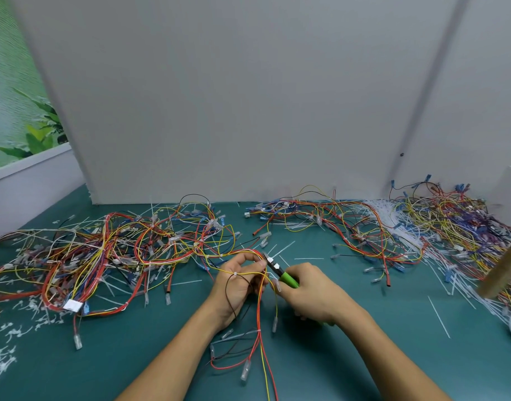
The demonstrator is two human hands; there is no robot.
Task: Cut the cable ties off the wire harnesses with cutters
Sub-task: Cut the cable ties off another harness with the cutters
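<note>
Left hand (240, 282) curls its fingers round a wire harness (259, 319) of red, yellow and black strands, gripping it near the middle of the counter (364, 366). Right hand (312, 296) is wrapped round the green handles of the cutters (280, 272), whose tip sits against the wires right beside the left fingertips; whether the jaws are apart cannot be told. Below the hands the harness trails toward the near edge, cinched by a white cable tie (259, 330).

A large tangle of harnesses (103, 256) spreads across the left half of the counter, and another tangle (335, 224) lies along the far edge. A third heap (457, 227) fills the far right corner, with a sheaf of loose white ties (387, 224) beside it. Small white tie scraps (8, 342) are scattered by the near left corner. A grey panel (234, 96) stands behind the far edge.
</note>
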